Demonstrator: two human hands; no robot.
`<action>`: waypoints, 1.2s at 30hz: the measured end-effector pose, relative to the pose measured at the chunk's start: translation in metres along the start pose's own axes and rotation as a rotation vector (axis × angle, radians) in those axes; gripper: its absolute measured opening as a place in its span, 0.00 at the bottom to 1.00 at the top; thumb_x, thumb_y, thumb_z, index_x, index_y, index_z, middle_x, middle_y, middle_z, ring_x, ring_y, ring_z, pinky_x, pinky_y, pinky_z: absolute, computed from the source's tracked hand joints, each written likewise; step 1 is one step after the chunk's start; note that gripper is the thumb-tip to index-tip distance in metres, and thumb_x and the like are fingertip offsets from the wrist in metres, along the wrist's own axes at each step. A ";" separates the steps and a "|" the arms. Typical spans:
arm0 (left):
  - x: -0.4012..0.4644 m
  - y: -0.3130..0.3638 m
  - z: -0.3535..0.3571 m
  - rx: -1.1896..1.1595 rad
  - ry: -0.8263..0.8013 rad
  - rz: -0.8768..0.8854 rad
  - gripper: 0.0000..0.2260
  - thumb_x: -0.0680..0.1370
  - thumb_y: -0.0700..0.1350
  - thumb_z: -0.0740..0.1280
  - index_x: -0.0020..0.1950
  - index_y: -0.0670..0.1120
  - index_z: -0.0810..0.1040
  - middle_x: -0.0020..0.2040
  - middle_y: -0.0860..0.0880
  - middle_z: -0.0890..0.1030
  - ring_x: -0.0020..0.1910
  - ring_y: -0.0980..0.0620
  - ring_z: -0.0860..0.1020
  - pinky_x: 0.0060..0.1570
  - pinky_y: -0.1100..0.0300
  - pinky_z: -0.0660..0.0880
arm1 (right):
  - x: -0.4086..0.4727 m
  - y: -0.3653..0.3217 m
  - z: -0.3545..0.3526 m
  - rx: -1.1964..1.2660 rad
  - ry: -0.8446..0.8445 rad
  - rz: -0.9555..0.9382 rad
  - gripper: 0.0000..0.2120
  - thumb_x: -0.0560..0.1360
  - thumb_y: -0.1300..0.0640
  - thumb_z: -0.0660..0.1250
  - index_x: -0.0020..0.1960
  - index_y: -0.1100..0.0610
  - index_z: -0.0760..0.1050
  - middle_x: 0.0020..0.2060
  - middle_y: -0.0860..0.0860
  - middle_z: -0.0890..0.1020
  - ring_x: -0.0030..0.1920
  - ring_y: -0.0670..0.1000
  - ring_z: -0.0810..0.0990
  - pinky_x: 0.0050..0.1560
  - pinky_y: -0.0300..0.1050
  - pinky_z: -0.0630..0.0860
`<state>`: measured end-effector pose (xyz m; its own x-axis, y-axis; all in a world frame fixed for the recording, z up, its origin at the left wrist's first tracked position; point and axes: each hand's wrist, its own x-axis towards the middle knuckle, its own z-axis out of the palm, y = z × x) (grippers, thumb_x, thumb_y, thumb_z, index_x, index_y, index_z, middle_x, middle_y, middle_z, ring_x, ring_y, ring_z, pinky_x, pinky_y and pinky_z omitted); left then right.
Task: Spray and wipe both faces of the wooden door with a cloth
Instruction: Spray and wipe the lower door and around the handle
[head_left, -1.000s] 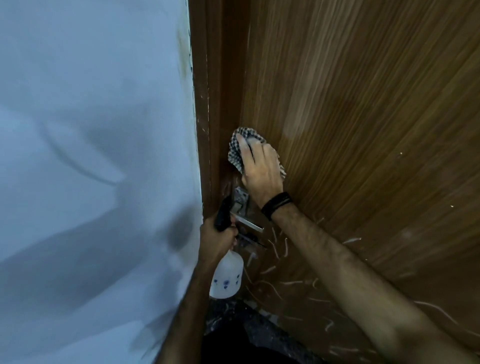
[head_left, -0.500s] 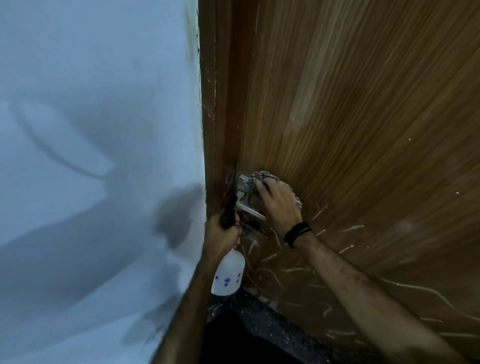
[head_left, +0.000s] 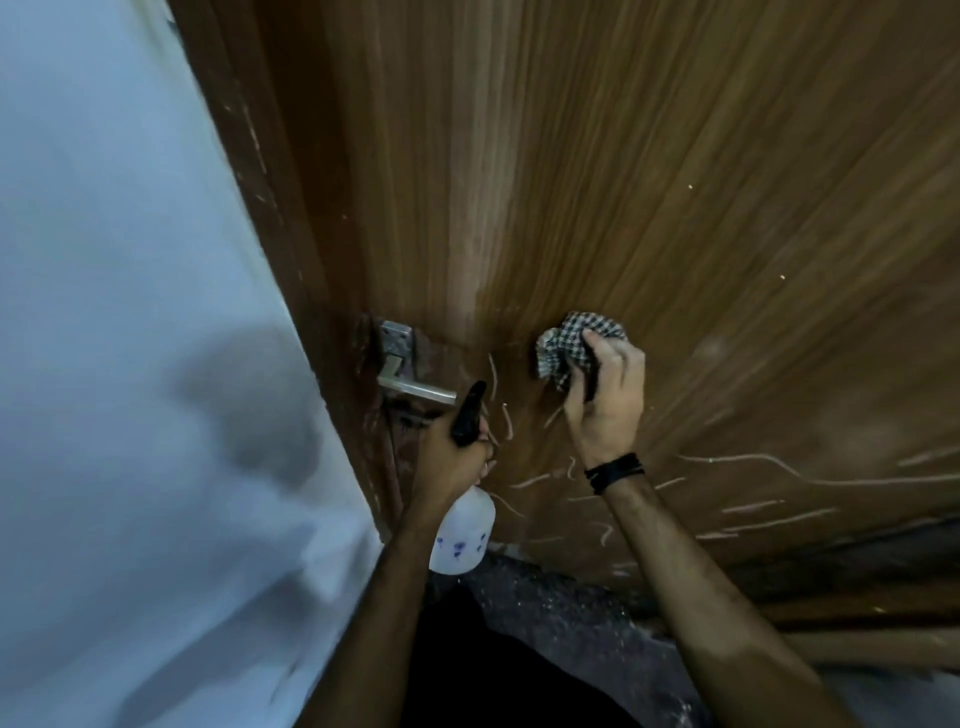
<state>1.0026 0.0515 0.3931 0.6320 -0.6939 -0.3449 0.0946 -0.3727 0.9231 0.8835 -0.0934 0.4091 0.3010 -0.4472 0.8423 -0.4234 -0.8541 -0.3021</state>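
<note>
Scratched brown wooden door (head_left: 623, 208) beside a pale blue wall (head_left: 130, 312).
Right hand (head_left: 605, 405) grips a checked cloth (head_left: 566, 348); left hand (head_left: 454, 457) grips a white spray bottle (head_left: 462, 535).

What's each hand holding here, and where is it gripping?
The left hand grips the spray bottle round its neck, under the black trigger head. The right hand holds the bunched checked cloth in its fingers.

cloth (head_left: 574, 347) seemingly against door (head_left: 675, 208), right of handle (head_left: 410, 387)

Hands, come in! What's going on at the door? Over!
Left hand grips spray bottle. Right hand holds checked cloth on wooden door. Nothing blocking.
</note>
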 end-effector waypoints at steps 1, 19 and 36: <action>0.001 -0.002 0.003 0.015 -0.015 0.007 0.11 0.77 0.30 0.64 0.41 0.45 0.78 0.32 0.43 0.78 0.26 0.49 0.75 0.30 0.58 0.73 | -0.010 0.002 0.003 -0.014 -0.053 0.015 0.21 0.74 0.70 0.68 0.65 0.60 0.71 0.54 0.56 0.72 0.54 0.59 0.74 0.57 0.51 0.74; 0.015 -0.017 -0.022 0.083 -0.052 -0.003 0.07 0.76 0.32 0.66 0.45 0.43 0.80 0.31 0.48 0.79 0.26 0.53 0.76 0.31 0.59 0.74 | -0.058 -0.019 0.045 -0.018 -0.438 0.051 0.16 0.74 0.65 0.64 0.61 0.55 0.70 0.47 0.56 0.74 0.47 0.56 0.72 0.37 0.53 0.75; 0.009 -0.022 0.000 0.059 -0.158 0.034 0.12 0.77 0.30 0.66 0.41 0.46 0.79 0.36 0.45 0.80 0.29 0.48 0.75 0.31 0.57 0.73 | -0.066 -0.014 0.019 0.000 -0.151 0.409 0.12 0.74 0.71 0.65 0.56 0.63 0.75 0.48 0.59 0.73 0.49 0.56 0.73 0.48 0.53 0.75</action>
<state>1.0066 0.0532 0.3700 0.5053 -0.7932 -0.3400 0.0266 -0.3794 0.9248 0.8862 -0.0566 0.3489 0.2300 -0.7827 0.5784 -0.5338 -0.5984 -0.5974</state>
